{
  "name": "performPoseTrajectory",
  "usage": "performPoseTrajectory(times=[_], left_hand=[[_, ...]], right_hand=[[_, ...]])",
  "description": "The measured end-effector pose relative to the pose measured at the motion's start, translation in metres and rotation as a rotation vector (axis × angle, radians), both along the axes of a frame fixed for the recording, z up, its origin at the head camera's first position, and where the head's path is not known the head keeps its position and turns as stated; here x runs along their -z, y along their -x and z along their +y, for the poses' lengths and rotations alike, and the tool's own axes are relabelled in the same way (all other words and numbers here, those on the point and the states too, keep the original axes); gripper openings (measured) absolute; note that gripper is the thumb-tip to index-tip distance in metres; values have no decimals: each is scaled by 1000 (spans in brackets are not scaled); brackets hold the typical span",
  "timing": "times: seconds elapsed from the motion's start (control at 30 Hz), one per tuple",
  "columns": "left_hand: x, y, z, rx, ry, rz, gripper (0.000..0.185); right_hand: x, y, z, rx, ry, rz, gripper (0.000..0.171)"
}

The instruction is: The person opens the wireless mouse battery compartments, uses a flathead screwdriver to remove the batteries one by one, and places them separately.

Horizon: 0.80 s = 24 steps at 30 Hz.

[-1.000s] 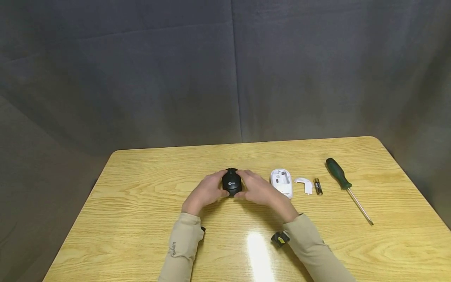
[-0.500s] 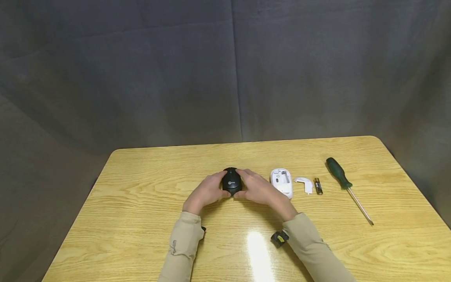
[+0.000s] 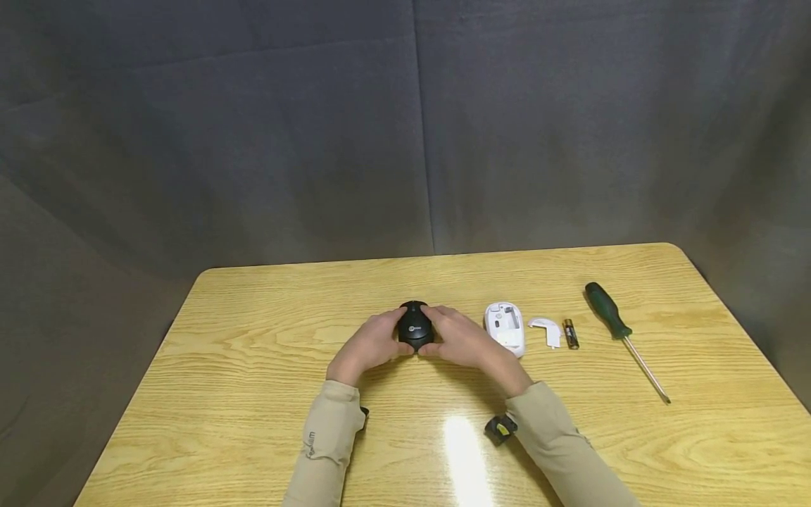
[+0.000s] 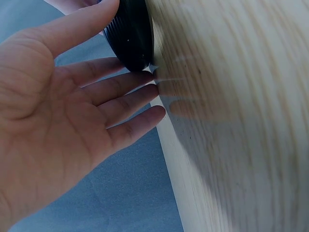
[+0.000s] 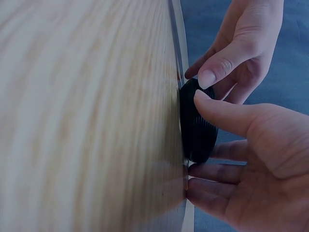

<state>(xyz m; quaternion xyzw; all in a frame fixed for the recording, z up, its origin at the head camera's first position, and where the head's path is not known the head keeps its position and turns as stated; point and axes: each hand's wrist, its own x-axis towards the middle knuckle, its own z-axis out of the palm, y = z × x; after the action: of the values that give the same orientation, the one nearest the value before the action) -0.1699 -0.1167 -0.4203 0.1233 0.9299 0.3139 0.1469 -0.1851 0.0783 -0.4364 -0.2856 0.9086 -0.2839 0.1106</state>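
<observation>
A black computer mouse (image 3: pixel 415 325) lies on the table top, held between both hands. My left hand (image 3: pixel 372 343) grips its left side, with the thumb at the near end and the index finger farther forward. On the opposite side my right hand (image 3: pixel 462 341) holds it the same way. The left wrist view has the left thumb (image 4: pixel 82 26) against the ribbed side of the mouse, while the lower fingers touch the wood. In the right wrist view both thumbs meet near one end of the mouse (image 5: pixel 197 128). Its underside is hidden.
Right of the hands lies a white mouse (image 3: pixel 505 329), underside up with its battery bay exposed. Beyond it are a white cover piece (image 3: pixel 550 331), a small battery (image 3: pixel 571 334) and a green-handled screwdriver (image 3: pixel 608 310). A grey curtain (image 3: pixel 304 141) hangs behind the wooden table (image 3: pixel 222 394).
</observation>
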Motion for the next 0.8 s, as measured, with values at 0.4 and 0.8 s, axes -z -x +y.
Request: performPoseTrajectory(times=[0.4,0.8], left_hand=[[1,1,1,0,-11,13,69],[1,2,-2,-9,-11,6,73]], right_hand=[[2,-4,-1,7,58,22,79],[4,-3,-1,-2,68,16,81]])
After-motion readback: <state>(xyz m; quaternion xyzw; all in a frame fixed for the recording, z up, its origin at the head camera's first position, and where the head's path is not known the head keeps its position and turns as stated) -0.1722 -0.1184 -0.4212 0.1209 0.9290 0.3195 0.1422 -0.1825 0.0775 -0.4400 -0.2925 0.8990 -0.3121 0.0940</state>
